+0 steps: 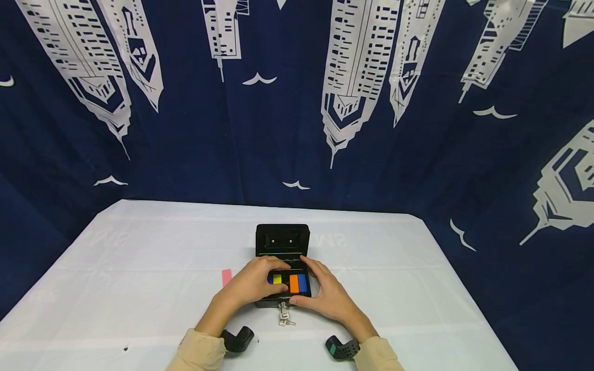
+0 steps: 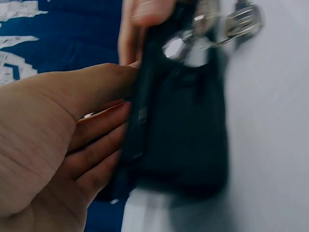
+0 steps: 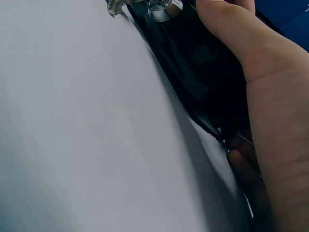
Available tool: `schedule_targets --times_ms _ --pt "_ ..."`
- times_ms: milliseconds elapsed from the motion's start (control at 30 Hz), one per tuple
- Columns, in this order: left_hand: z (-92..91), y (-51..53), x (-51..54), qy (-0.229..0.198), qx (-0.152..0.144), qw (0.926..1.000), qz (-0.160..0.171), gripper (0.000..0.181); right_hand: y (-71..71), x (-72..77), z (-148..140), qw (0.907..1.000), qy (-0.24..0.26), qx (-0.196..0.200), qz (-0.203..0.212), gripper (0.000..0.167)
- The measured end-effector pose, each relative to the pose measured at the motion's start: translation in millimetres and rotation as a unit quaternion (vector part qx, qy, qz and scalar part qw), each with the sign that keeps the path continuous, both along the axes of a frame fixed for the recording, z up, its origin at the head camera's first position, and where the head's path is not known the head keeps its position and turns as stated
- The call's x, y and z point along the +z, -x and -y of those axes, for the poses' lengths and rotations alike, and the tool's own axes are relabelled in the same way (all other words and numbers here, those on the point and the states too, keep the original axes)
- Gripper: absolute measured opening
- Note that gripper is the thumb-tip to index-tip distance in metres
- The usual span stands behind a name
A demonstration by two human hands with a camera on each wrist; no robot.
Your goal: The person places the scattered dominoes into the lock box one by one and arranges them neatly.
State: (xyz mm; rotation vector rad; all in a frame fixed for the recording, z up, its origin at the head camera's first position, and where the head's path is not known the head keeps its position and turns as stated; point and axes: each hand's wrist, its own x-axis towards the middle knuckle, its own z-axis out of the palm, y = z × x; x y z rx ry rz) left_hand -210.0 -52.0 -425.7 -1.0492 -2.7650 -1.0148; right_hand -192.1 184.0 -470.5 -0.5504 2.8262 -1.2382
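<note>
A small black cash box (image 1: 282, 239) stands on the table with its lid raised. Inside it lie flat coloured pieces: a yellow one (image 1: 277, 279), an orange one (image 1: 294, 283) and blue ones (image 1: 302, 283). My left hand (image 1: 252, 281) reaches over the box's left part, thumb and forefinger apart; in the left wrist view its fingertips are hidden behind the box wall. My right hand (image 1: 327, 293) grips the box's right end, thumb at the front edge and forefinger towards the back. Keys (image 1: 284, 314) hang from the front lock (image 3: 164, 9).
A pink strip (image 1: 226, 276) lies on the white table (image 1: 139, 288) left of the box. A black wrist device (image 1: 238, 339) sits at the left wrist, another (image 1: 342, 348) at the right. Behind the table hangs a dark blue cloth (image 1: 195, 144) with white buildings.
</note>
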Motion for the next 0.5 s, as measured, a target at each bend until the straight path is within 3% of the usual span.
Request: schedule_targets --times_ms 233,500 --pt "17.5 0.0 14.7 -0.009 -0.001 1.0000 0.001 0.041 -0.1 0.9 0 1.0000 0.002 -0.007 0.000 0.103" --pt "42.0 -1.4 28.2 -0.013 0.060 0.9976 0.032 0.045 -0.3 0.3 1 1.0000 -0.004 -0.008 0.003 0.103"
